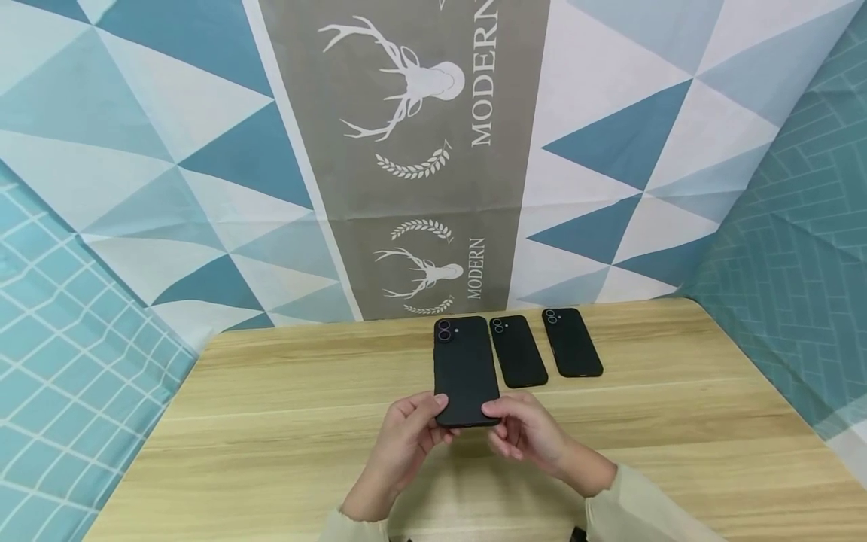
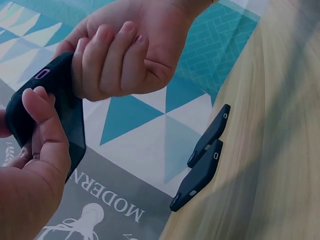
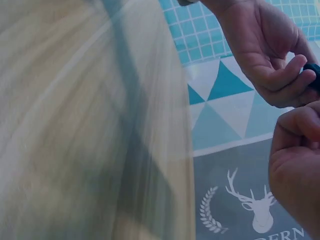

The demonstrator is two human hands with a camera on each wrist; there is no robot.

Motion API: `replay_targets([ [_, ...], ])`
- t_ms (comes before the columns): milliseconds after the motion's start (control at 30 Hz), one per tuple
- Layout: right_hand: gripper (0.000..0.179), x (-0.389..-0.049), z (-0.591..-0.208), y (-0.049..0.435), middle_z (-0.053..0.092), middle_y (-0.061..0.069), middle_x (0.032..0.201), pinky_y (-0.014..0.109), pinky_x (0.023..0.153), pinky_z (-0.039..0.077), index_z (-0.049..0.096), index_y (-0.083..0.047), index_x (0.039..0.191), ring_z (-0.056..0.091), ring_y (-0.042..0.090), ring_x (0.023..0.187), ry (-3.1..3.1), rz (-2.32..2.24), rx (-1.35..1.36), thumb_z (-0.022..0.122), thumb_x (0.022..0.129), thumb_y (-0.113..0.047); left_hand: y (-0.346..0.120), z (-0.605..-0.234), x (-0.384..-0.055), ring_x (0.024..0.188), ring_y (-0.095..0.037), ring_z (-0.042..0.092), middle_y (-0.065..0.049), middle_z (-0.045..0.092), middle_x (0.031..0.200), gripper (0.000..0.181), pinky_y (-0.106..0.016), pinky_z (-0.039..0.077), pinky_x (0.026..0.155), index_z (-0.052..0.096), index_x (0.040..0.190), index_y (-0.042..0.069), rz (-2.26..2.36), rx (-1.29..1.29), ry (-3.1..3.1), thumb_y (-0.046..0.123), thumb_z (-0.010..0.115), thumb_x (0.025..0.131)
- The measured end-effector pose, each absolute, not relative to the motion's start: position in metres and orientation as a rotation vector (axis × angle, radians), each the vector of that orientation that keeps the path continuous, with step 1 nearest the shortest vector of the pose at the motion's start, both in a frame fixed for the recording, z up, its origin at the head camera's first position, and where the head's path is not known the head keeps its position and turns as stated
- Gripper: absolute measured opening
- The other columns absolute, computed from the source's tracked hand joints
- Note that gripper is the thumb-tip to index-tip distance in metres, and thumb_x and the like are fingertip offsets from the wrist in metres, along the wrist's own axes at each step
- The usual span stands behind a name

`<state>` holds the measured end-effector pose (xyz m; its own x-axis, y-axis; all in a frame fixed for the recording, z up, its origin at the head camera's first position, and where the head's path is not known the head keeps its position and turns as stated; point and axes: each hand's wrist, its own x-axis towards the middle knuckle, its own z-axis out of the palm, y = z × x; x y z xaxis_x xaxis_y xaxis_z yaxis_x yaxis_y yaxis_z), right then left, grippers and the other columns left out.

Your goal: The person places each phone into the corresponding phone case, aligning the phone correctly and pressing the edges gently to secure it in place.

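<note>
A black phone (image 1: 466, 369) with two round camera rings at its upper left is held up in both hands, back side toward the head camera. My left hand (image 1: 409, 436) grips its lower left corner, thumb on the back and fingers underneath. At the lower right corner my right hand (image 1: 531, 436) pinches it, thumb on the back and the other fingers curled. In the left wrist view, the held phone's (image 2: 75, 120) bottom edge shows a small oval port. Only a dark bit of the phone (image 3: 314, 75) shows in the right wrist view, between the hands.
Two similar black phones, a middle one (image 1: 518, 351) and a right one (image 1: 572, 342), lie camera side up on the wooden table (image 1: 284, 421), near its back edge. Behind the table hangs a patterned cloth (image 1: 420, 188) with deer prints. Blue-green cloths flank both sides.
</note>
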<state>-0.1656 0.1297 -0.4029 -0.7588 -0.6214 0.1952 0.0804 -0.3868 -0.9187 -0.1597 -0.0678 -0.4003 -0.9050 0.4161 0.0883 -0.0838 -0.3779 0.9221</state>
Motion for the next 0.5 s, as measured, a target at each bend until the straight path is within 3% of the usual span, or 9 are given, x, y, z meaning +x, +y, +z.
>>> replay_targets([
  [67,0.027,-0.165,-0.401,0.131,0.054,-0.011,0.054,0.022,0.036,0.024,0.049,-0.012,0.071,0.039,0.003,0.04,1.504,-2.179,-0.649,0.038,0.096,-0.014,-0.068,-0.4,-0.159,0.063,-0.001,0.061,0.008,0.067,0.069,0.026,-0.013,0.051,0.059,0.068,0.085,0.015,2.348,0.432,1.549,0.01,0.046,0.096],
  [167,0.017,-0.166,-0.396,0.133,0.056,-0.009,0.06,0.018,0.046,0.039,0.053,-0.007,0.1,0.048,0.003,0.047,1.646,-2.21,-0.45,0.042,0.098,-0.019,-0.069,-0.401,-0.158,0.064,-0.002,0.061,0.008,0.067,0.072,0.022,-0.013,0.051,0.06,0.067,0.088,0.015,2.356,0.412,1.566,0.01,0.047,0.096],
  [300,0.044,-0.169,-0.391,0.131,0.061,-0.008,0.073,0.019,0.057,0.049,0.037,0.006,0.132,0.056,0.005,0.058,1.744,-2.276,-0.243,0.048,0.097,-0.017,-0.07,-0.402,-0.158,0.065,-0.002,0.062,0.007,0.067,0.074,0.019,-0.014,0.052,0.061,0.067,0.09,0.014,2.351,0.405,1.572,0.011,0.048,0.096],
  [500,0.048,-0.173,-0.384,0.124,0.066,-0.005,0.099,0.019,0.075,0.054,0.038,0.011,0.134,0.064,0.005,0.082,1.795,-2.297,-0.086,0.052,0.094,-0.013,-0.07,-0.403,-0.157,0.067,-0.003,0.062,0.007,0.067,0.075,0.015,-0.015,0.053,0.063,0.065,0.093,0.012,2.317,0.395,1.599,0.013,0.051,0.096],
])
